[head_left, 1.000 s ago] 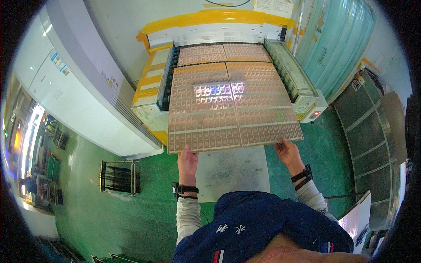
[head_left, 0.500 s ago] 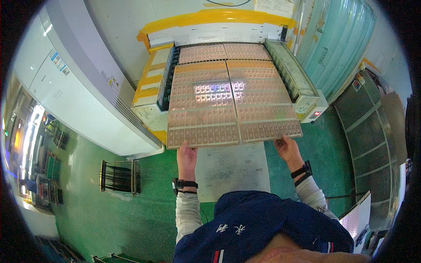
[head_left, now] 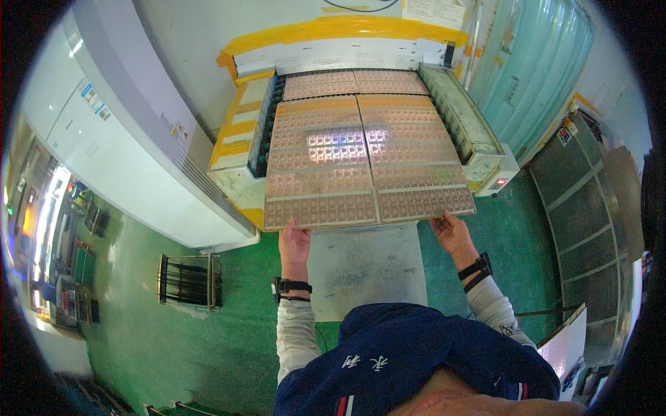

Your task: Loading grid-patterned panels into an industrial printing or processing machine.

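The left panel (head_left: 319,191) and right panel (head_left: 420,184) sit a little farther into the machine (head_left: 466,111) than a second ago, their front edges farther from the person's body. The left hand (head_left: 294,245) and right hand (head_left: 454,236), at those edges, have moved forward with them. More of the mat (head_left: 368,270) shows below the panels, and the dark mark (head_left: 510,330) on the right sleeve (head_left: 491,304) shows more clearly.

At twelve o'clock you have copper-pink panels (head_left: 320,186) with gridded rows, yellow tape (head_left: 347,28) beyond; at eight, green floor (head_left: 139,333).
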Action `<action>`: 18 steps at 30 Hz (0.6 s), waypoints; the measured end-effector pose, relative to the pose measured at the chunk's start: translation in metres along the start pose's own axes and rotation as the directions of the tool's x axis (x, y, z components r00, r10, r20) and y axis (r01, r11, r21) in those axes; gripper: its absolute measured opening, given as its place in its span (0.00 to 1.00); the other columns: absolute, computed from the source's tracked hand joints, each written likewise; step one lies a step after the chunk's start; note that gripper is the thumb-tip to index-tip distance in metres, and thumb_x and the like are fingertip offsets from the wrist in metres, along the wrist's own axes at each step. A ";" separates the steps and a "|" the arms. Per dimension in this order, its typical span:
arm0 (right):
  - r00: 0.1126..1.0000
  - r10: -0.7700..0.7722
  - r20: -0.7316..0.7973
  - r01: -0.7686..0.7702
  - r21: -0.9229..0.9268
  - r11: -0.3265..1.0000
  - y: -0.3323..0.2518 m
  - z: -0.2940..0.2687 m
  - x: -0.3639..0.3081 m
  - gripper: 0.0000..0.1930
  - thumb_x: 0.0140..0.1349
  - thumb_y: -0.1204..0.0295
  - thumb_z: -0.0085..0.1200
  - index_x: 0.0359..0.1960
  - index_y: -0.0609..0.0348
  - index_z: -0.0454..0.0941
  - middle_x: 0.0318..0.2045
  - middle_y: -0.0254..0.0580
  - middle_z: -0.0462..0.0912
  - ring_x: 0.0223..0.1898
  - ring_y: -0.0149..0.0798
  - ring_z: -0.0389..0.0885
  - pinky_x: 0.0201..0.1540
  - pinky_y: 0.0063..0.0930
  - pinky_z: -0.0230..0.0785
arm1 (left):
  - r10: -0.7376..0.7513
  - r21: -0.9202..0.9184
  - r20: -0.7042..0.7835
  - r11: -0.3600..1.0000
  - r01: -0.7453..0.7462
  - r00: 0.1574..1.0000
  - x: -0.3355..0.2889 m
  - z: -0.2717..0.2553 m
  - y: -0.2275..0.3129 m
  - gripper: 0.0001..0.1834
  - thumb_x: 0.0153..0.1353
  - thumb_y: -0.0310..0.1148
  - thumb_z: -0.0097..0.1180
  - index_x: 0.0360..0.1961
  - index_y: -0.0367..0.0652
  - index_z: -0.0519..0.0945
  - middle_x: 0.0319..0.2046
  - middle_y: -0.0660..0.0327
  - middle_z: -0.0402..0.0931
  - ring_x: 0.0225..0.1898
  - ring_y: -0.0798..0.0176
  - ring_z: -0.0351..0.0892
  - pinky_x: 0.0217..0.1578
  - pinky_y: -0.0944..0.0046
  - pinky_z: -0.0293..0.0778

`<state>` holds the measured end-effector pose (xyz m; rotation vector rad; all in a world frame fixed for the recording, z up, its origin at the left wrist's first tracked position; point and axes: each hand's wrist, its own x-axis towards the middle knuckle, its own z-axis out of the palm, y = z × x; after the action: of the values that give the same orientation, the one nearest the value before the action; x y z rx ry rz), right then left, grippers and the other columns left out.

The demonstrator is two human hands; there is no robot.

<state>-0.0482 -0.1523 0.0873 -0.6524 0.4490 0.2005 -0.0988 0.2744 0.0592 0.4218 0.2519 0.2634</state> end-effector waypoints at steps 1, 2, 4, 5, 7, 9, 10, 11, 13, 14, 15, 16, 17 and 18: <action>1.000 0.005 0.002 -0.005 0.006 1.000 0.000 -0.001 0.001 0.07 0.66 0.73 0.46 0.40 0.63 0.72 0.36 0.45 0.79 0.36 0.45 0.80 0.43 0.41 0.80 | -0.006 0.004 -0.005 1.000 0.006 1.000 0.002 -0.001 0.000 0.05 0.62 0.28 0.52 0.39 0.46 0.75 0.39 0.65 0.79 0.42 0.63 0.79 0.41 0.61 0.77; 1.000 0.008 0.005 -0.008 -0.002 1.000 -0.001 -0.003 0.003 0.07 0.66 0.73 0.46 0.40 0.63 0.72 0.35 0.46 0.79 0.37 0.45 0.80 0.43 0.41 0.79 | -0.005 0.001 -0.006 1.000 0.005 1.000 0.001 0.004 -0.001 0.05 0.62 0.28 0.52 0.39 0.46 0.76 0.39 0.65 0.79 0.42 0.63 0.79 0.41 0.61 0.77; 1.000 0.015 0.011 -0.015 -0.018 1.000 -0.003 -0.008 0.005 0.07 0.66 0.72 0.46 0.39 0.64 0.72 0.35 0.46 0.79 0.37 0.46 0.80 0.43 0.41 0.79 | -0.005 -0.006 -0.010 1.000 0.005 1.000 -0.001 0.013 -0.002 0.05 0.62 0.28 0.52 0.39 0.46 0.76 0.39 0.65 0.79 0.42 0.63 0.78 0.41 0.61 0.77; 1.000 0.010 0.019 -0.010 -0.007 1.000 -0.002 -0.006 0.004 0.08 0.66 0.72 0.46 0.39 0.64 0.72 0.35 0.47 0.79 0.38 0.46 0.80 0.44 0.40 0.79 | 0.003 -0.013 -0.004 1.000 -0.003 1.000 0.000 0.013 -0.002 0.05 0.62 0.28 0.52 0.39 0.45 0.76 0.39 0.65 0.79 0.42 0.63 0.78 0.41 0.61 0.77; 0.999 -0.001 0.034 0.001 0.014 1.000 0.002 -0.002 0.002 0.08 0.65 0.71 0.47 0.39 0.65 0.72 0.36 0.47 0.78 0.39 0.46 0.80 0.44 0.40 0.78 | 0.019 -0.027 0.006 0.999 -0.018 1.000 0.003 0.011 -0.003 0.05 0.63 0.28 0.52 0.40 0.45 0.76 0.39 0.64 0.79 0.43 0.63 0.78 0.42 0.61 0.76; 0.999 0.039 0.036 -0.039 -0.003 0.999 0.003 0.006 -0.003 0.09 0.65 0.71 0.48 0.40 0.65 0.72 0.36 0.47 0.78 0.40 0.47 0.80 0.45 0.40 0.78 | 0.000 -0.043 0.022 0.999 0.001 1.000 0.005 0.005 -0.003 0.06 0.63 0.28 0.52 0.40 0.45 0.76 0.40 0.64 0.79 0.43 0.63 0.78 0.43 0.61 0.76; 0.998 0.059 0.037 -0.059 -0.012 0.998 0.003 0.008 -0.004 0.09 0.65 0.71 0.48 0.40 0.66 0.72 0.36 0.47 0.78 0.41 0.47 0.79 0.45 0.39 0.77 | -0.009 -0.050 0.030 0.999 0.010 1.000 0.006 0.002 -0.003 0.06 0.63 0.28 0.52 0.41 0.45 0.76 0.40 0.64 0.79 0.43 0.63 0.78 0.44 0.61 0.76; 0.998 0.054 0.045 -0.052 -0.033 0.998 0.003 0.006 -0.002 0.09 0.65 0.71 0.48 0.40 0.66 0.72 0.36 0.47 0.78 0.42 0.47 0.79 0.46 0.39 0.77 | -0.012 -0.057 0.044 0.998 0.014 0.999 0.009 0.000 -0.004 0.06 0.63 0.28 0.52 0.41 0.45 0.76 0.40 0.64 0.79 0.43 0.63 0.78 0.44 0.61 0.76; 0.997 0.044 0.061 -0.039 -0.074 0.997 0.004 0.002 0.002 0.10 0.65 0.71 0.48 0.41 0.66 0.73 0.37 0.47 0.79 0.43 0.47 0.79 0.47 0.38 0.77 | -0.018 -0.071 0.070 0.997 0.023 0.997 0.013 -0.004 -0.007 0.06 0.63 0.29 0.53 0.41 0.45 0.76 0.40 0.63 0.79 0.43 0.62 0.78 0.45 0.60 0.76; 0.997 0.046 0.068 -0.041 -0.074 0.996 0.005 0.002 0.002 0.10 0.65 0.71 0.49 0.41 0.66 0.73 0.37 0.47 0.79 0.43 0.48 0.79 0.47 0.38 0.77 | -0.026 -0.067 0.058 0.997 0.030 0.998 0.013 -0.001 -0.008 0.06 0.63 0.29 0.53 0.41 0.45 0.76 0.40 0.63 0.79 0.43 0.62 0.78 0.45 0.59 0.76; 0.996 0.049 0.075 -0.043 -0.075 0.996 0.006 0.003 0.002 0.10 0.64 0.71 0.49 0.41 0.66 0.73 0.37 0.47 0.79 0.43 0.48 0.79 0.47 0.38 0.77 | -0.035 -0.063 0.047 0.997 0.038 0.998 0.011 0.002 -0.010 0.06 0.63 0.29 0.53 0.40 0.45 0.76 0.41 0.62 0.79 0.42 0.62 0.78 0.45 0.59 0.77; 0.995 0.051 0.082 -0.045 -0.076 0.996 0.006 0.003 0.001 0.10 0.64 0.71 0.49 0.41 0.67 0.73 0.37 0.47 0.79 0.44 0.48 0.79 0.47 0.37 0.76 | -0.043 -0.059 0.035 0.997 0.045 0.998 0.010 0.005 -0.012 0.06 0.63 0.29 0.53 0.40 0.45 0.76 0.41 0.62 0.78 0.42 0.62 0.78 0.45 0.59 0.77; 0.994 0.057 0.093 -0.050 -0.078 0.996 0.007 0.003 0.002 0.10 0.64 0.71 0.49 0.41 0.66 0.73 0.37 0.48 0.80 0.44 0.48 0.79 0.47 0.38 0.76 | -0.046 -0.052 0.072 0.997 0.050 0.996 0.010 0.004 -0.014 0.06 0.63 0.29 0.53 0.40 0.44 0.76 0.41 0.62 0.78 0.42 0.61 0.78 0.45 0.60 0.77; 0.993 0.063 0.104 -0.055 -0.079 0.995 0.008 0.002 0.003 0.10 0.64 0.71 0.49 0.41 0.66 0.74 0.38 0.48 0.80 0.44 0.47 0.79 0.48 0.38 0.76 | -0.049 -0.043 0.109 0.998 0.054 0.993 0.010 0.001 -0.016 0.06 0.63 0.29 0.53 0.40 0.44 0.76 0.41 0.61 0.78 0.41 0.61 0.78 0.44 0.60 0.78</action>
<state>-0.0476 -0.1449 0.0831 -0.6999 0.3596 0.3086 -0.0857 0.2624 0.0515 0.3820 0.1504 0.1949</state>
